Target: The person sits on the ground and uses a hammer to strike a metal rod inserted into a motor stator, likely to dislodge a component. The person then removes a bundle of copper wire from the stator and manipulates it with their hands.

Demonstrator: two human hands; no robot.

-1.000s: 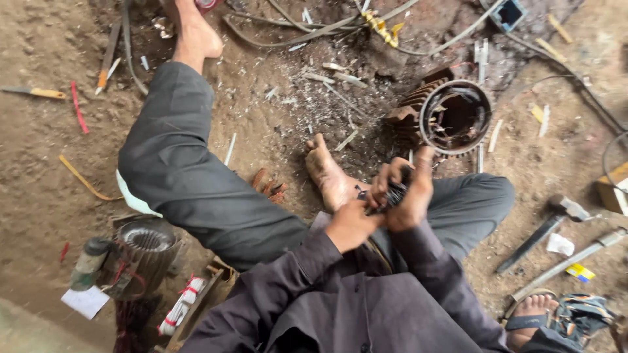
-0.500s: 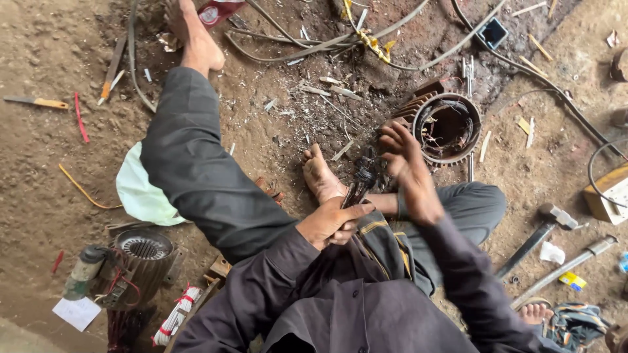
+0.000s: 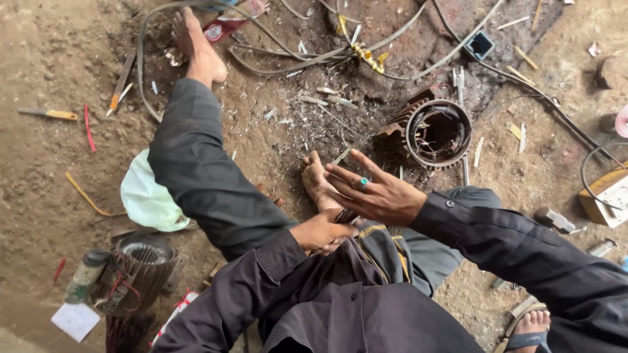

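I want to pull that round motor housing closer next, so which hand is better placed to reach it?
Right, probably. The right hand is open, fingers spread, and lies close to the motor housing with nothing between them. The left hand sits lower by the lap, closed on a small dark tool.

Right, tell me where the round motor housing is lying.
In the head view the round motor housing lies on the dirt floor, upper right of centre, just beyond the right hand and the bare foot, amid loose cables.
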